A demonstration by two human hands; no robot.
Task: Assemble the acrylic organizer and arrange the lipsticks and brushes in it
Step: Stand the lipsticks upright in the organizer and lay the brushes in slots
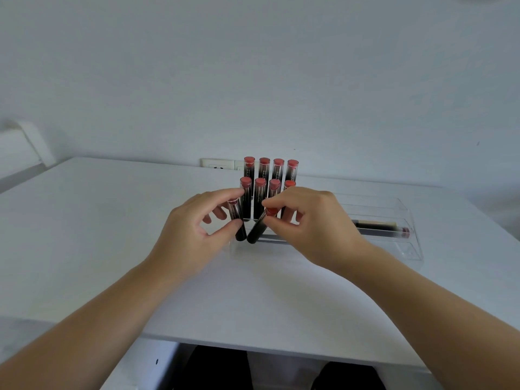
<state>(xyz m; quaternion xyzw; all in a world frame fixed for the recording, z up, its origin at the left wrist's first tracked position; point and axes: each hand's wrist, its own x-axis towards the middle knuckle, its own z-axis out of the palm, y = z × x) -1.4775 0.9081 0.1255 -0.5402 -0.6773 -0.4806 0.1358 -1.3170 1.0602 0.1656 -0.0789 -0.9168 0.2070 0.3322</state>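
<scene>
**Both hands placing lipsticks into front row of organizer**

Left hand (194, 220) pinches an upright lipstick (235, 218) between thumb and fingers at the front-left corner of the clear acrylic organizer (405, 220). Right hand (306, 220) grips a second lipstick (260, 225) by its red cap; tube tilted, base down and leaning left toward the first one, nearly touching at the bottom. Behind them, two rows of four lipsticks (264, 170) stand upright, red caps up. Right section of organizer is low trays; one holds a dark brush-like item (377, 228) lying flat, type unclear. Organizer sits mid white table (112, 235), near the wall. Wall socket (218, 164) behind the back row.
</scene>
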